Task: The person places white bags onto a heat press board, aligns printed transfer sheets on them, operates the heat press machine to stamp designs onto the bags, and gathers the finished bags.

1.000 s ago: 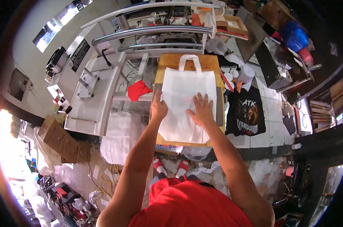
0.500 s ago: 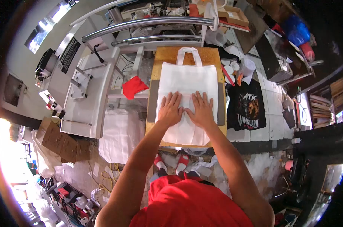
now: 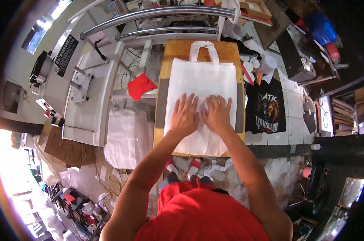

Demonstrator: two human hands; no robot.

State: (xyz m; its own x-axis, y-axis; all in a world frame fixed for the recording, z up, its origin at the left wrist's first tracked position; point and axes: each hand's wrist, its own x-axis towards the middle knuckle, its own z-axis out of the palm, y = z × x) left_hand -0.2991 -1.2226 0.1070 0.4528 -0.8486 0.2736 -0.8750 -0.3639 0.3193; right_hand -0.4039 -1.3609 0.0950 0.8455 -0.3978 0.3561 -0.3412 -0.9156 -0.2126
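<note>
Bag (image 3: 202,76) fabric under your left hand (image 3: 185,116) and right hand (image 3: 217,114), both spread, grasping nothing, is apparently being smoothed, creases (image 3: 202,142) between your wrists calling for even pressure.

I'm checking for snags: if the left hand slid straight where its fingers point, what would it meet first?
Sliding over the white tote bag, the left hand would probably meet the bag's handle first, though depth is hard to judge.
</note>
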